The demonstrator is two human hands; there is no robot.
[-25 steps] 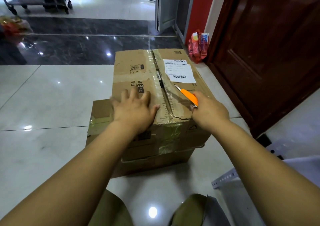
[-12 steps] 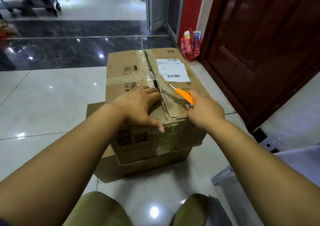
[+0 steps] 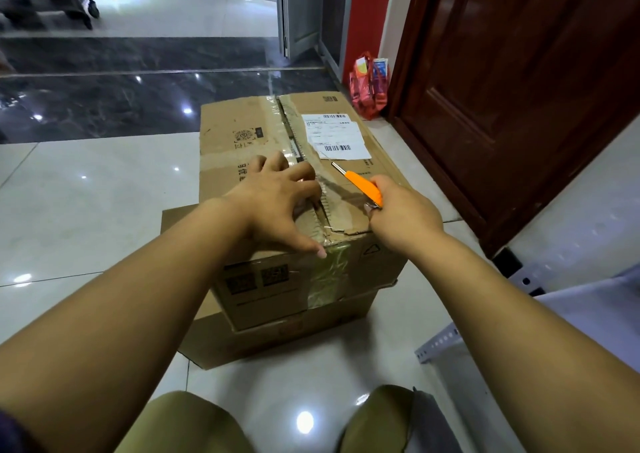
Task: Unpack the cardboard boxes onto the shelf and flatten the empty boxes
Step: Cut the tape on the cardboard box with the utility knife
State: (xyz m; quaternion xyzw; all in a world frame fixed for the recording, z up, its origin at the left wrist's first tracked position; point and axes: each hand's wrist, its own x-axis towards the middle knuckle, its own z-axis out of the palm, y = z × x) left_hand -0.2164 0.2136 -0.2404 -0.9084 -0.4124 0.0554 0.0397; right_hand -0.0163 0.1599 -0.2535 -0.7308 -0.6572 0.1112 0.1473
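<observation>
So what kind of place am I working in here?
Likely an indoor hallway or entrance area: glossy tiled floor, a dark wooden door, and a taped cardboard box sitting on the floor.

Matt cardboard box [image 3: 242, 133] on glossy tiled floor [image 3: 86, 210].

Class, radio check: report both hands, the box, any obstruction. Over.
Left hand fingers at top box seam. Right hand grips orange knife. Flaps closed, tape on front. Nothing blocking.
</observation>
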